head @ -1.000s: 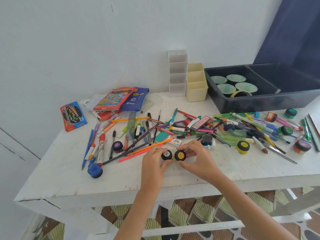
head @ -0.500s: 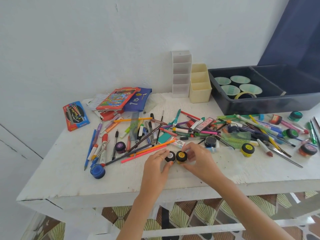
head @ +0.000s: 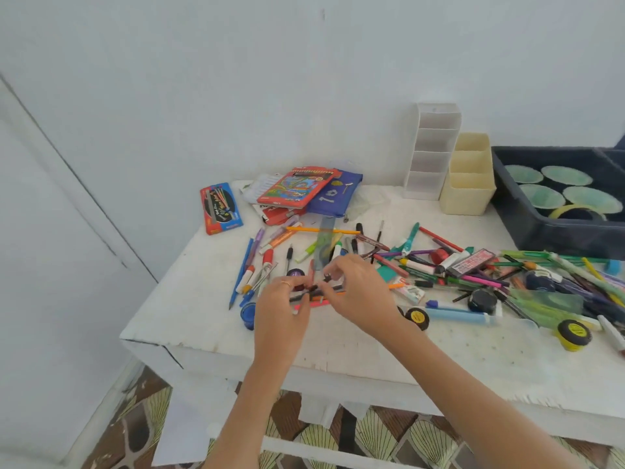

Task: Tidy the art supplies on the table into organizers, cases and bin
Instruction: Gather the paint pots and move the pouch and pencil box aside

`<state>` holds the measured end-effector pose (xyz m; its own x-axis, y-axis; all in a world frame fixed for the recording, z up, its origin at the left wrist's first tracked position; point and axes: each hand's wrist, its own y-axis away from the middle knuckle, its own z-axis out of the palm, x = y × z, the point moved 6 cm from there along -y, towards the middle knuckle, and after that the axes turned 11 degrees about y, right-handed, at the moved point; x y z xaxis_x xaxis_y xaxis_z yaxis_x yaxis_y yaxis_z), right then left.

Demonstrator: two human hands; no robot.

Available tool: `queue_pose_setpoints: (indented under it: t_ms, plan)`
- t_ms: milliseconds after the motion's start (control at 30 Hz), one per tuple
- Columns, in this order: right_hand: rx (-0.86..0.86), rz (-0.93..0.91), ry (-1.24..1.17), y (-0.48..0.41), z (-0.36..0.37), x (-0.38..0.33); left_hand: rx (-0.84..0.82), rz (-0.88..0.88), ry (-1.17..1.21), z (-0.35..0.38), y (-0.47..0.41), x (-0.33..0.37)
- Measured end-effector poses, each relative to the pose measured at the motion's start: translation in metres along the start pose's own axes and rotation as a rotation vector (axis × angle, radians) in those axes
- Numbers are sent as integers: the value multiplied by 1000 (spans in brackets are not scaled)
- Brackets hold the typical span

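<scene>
Leaving the paint pots (head: 416, 318) by the table (head: 209, 319) edge, both hands moved left. Left hand (head: 282, 311) and right hand (head: 358, 292) pinch pens (head: 316, 292) there, fingers half-curled; gathering has begun.

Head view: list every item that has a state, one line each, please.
White organizer: upright, compartments look empty.
Cream organizer: upright, looks empty.
Dark bin: open, holds tape rolls.
Blue pouch: flat, under red pencil box.
Hands, left and right: gathering pens.
</scene>
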<state>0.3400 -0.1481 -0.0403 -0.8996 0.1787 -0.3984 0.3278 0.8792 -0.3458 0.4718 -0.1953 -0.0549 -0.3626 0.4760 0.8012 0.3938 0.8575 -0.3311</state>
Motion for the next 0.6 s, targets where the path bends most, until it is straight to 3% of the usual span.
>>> queue_pose_setpoints:
  t_ms: [133, 267, 467, 600]
  plan:
    - [-93, -16, -8, -20, 32, -21, 100, -14, -177, -29, 4, -16]
    - [-168, 14, 63, -33, 55, -29, 76, -109, -289, -42, 11, -38]
    - [-209, 76, 50, -36, 77, -24, 13, -236, -221, -47, 18, -61]
    - [-168, 71, -18, -34, 75, -20, 60, -242, -77, -49, 21, -63]
